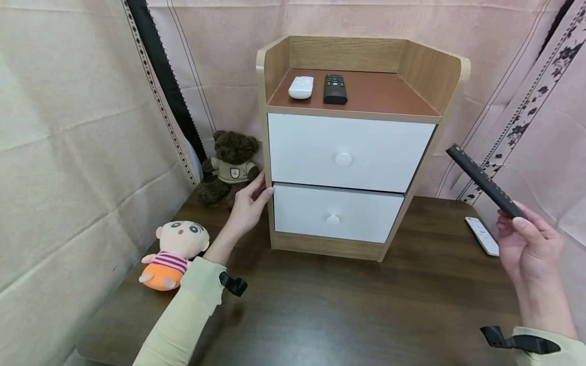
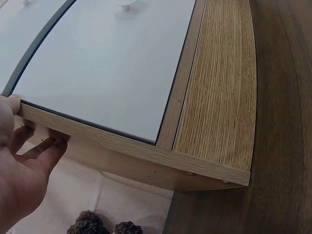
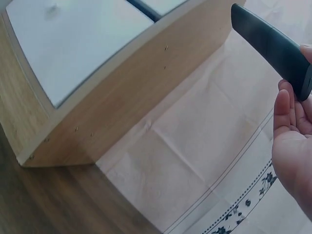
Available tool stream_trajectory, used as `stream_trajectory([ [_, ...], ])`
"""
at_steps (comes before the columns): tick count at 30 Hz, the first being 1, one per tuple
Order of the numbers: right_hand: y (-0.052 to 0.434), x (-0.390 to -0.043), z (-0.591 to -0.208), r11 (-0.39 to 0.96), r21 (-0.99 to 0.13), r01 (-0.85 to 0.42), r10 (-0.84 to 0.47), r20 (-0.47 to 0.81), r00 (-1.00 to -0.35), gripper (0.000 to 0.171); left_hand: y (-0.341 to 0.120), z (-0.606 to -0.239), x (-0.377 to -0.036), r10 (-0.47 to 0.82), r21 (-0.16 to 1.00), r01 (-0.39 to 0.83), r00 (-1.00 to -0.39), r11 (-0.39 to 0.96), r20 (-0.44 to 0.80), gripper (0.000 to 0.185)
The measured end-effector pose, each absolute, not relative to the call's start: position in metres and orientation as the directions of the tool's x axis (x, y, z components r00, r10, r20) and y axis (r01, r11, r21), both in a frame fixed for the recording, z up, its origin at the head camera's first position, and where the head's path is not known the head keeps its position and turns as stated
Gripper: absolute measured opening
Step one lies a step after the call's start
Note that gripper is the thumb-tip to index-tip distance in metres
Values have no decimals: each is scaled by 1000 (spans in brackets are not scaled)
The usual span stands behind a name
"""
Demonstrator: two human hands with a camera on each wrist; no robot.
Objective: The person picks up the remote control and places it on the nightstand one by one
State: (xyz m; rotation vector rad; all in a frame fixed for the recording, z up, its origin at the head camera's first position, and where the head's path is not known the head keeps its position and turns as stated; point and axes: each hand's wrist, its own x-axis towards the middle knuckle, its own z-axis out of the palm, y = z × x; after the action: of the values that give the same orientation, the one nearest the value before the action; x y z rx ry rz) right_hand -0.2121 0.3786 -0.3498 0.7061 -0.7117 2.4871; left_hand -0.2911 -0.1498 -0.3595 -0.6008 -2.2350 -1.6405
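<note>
While the right hand [image 1: 528, 249] grips a long black remote [image 1: 484, 181] by its lower end, thumb pressed on top and fingers curled under, the remote sticks up and to the left in the air, off to the right of the cabinet [image 1: 352, 147] and well apart from it. Right wrist view shows the same black remote [image 3: 273, 46] pinched at the fingertips, its back side facing the camera, no buttons visible there.

Left hand [image 1: 247, 206] lies flat with straight fingers against the cabinet's left side panel, level with the gap between the upper drawer [image 1: 345, 152] and the lower drawer [image 1: 336, 213]; it holds nothing. Left wrist view: thumb [image 2: 12, 105] on the panel's front edge, fingers behind it.

On the cabinet top lie a white remote [image 1: 300, 87] and a shorter black remote [image 1: 335, 89], side by side, just apart. Both drawers are closed, each with a round white knob.

Another white remote [image 1: 482, 235] lies on the dark wooden table [image 1: 348, 310], just left of the right hand. Brown teddy bear [image 1: 230, 165] sits behind the left hand, with a crest on its shirt, too small to read. Cartoon plush doll [image 1: 171, 254] lies beside the left forearm. No readable writing anywhere.
</note>
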Motion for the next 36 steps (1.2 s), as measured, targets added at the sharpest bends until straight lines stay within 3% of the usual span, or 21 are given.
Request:
stream_trajectory([
  [9,372,-202,-335,-837,-281,-469,221,610,-761,33,-142,-334,-265,160,833,483,-876,270,455,57],
  [16,366,-196,-322,-890,-256,-378,135,644,-753,35,-148,-359,-290,151,833,489,-872,259,466,58],
  [23,352,-192,-303,-803,-326,-500,209,631,-747,29,-150,-362,-291,149,820,520,-854,239,498,59],
  [36,317,-195,-265,-745,-348,-569,269,624,-734,30,-149,-362,-292,146,817,520,-854,250,499,60],
])
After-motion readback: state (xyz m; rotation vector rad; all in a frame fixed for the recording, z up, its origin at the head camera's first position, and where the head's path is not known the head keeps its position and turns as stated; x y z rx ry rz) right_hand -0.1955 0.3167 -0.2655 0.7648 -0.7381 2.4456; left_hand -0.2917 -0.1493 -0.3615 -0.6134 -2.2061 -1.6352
